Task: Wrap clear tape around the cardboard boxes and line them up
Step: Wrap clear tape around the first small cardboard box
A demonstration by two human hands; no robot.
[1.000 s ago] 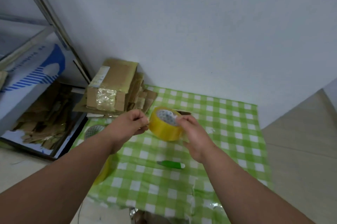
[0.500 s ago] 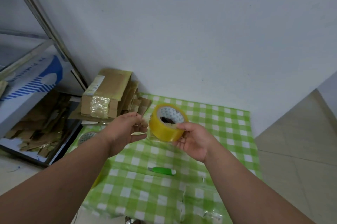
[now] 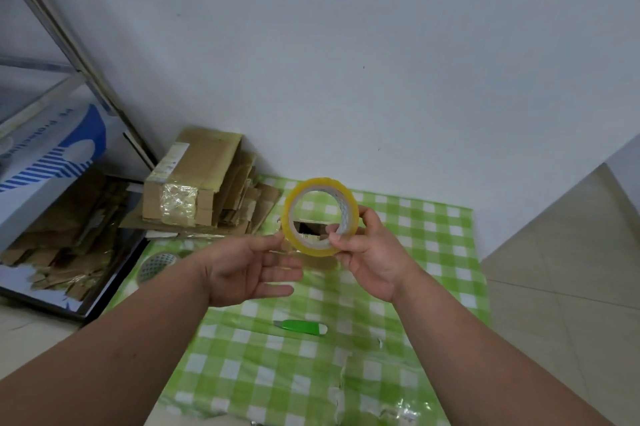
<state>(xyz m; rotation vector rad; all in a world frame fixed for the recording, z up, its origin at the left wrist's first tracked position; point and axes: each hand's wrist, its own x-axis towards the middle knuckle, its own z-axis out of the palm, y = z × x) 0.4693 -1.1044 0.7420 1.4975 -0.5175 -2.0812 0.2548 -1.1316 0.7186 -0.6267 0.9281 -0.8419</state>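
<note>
**Tape roll turned to face the camera**

Tape roll (image 3: 320,216) raised and rotated by right hand (image 3: 372,257) from a sideways tilt to core hole facing the camera, thumb now hooked inside the core at its lower edge. Left hand (image 3: 247,268) released from its earlier pinch beside the roll, fingers now spread loosely, upper fingertip just at the roll's lower left rim.

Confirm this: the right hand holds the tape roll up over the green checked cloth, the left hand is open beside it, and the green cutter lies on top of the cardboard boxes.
One detail is wrong. In the head view the green cutter lies on the green checked cloth, nearer than both hands, not on the cardboard boxes. The rest stands: the right hand holds the tape roll up, and the left hand is open beside it.
</note>
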